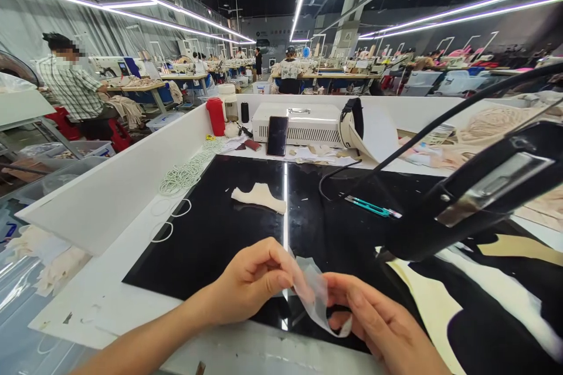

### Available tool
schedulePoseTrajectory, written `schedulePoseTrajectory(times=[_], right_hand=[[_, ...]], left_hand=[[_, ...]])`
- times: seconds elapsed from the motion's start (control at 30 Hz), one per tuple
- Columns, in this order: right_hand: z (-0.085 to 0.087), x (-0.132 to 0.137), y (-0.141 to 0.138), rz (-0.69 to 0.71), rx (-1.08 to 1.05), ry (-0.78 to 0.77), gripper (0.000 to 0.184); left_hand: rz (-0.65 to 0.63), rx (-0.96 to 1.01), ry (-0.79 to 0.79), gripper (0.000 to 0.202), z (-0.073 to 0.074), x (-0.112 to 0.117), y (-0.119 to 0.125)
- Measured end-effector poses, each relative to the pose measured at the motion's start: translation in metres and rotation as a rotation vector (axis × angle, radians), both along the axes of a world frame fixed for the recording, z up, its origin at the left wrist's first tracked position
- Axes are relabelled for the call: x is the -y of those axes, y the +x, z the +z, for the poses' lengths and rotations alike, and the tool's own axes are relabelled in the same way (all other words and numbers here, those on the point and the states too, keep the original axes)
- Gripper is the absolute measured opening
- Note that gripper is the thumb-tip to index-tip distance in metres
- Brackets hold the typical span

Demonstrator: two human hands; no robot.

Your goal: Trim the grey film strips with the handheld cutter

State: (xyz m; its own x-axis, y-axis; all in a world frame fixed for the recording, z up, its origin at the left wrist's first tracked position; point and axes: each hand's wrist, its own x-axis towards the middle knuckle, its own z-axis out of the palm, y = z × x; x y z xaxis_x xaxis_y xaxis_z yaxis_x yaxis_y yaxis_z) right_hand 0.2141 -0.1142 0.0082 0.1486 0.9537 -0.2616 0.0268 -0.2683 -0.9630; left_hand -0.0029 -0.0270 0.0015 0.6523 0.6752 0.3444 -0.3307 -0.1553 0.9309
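Observation:
My left hand [253,281] pinches the upper edge of a thin translucent film strip [314,296] between thumb and fingers. My right hand [373,322] grips the same strip from below, fingers curled round its lower end. Both hands hover over the near edge of a glossy black work mat [220,234]. A cream fabric piece [259,196] lies on the mat farther away, apart from both hands. Teal thread snips [372,207] rest on the mat to the right.
A black lamp head [479,193] on a curved arm hangs at the right. A phone [277,135] leans on a white machine [299,123]. A red bottle [216,116], white elastic rings [185,173] and a tape roll [352,123] stand behind. White walls [109,187] border the bench. A person [73,88] sits far left.

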Motion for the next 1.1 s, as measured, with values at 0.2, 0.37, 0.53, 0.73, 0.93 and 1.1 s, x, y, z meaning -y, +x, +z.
schedulePoseTrajectory(times=[0.2,0.37,0.53,0.73,0.93,1.1], right_hand=[[0.004,-0.003,-0.009,0.079,-0.037,0.025,0.055],[0.016,-0.003,-0.003,0.115,0.218,0.175,0.046],[0.019,-0.009,-0.002,0.230,0.268,0.211,0.045],[0.011,-0.011,-0.003,0.160,0.232,0.174,0.039],[0.002,-0.004,0.006,0.114,0.372,0.210,0.030],[-0.006,-0.008,0.016,0.143,0.546,0.321,0.026]], left_hand=[[-0.062,-0.190,0.125,0.037,0.007,0.004,-0.003],[0.002,-0.187,-0.169,0.034,0.012,0.007,0.004],[0.012,-0.203,-0.402,0.035,0.009,0.008,0.012],[-0.007,-0.296,-0.564,0.032,0.003,0.011,0.017],[0.101,-0.375,-0.481,0.023,0.002,0.012,0.019],[0.176,-0.546,-0.325,0.017,0.004,0.015,0.018]])
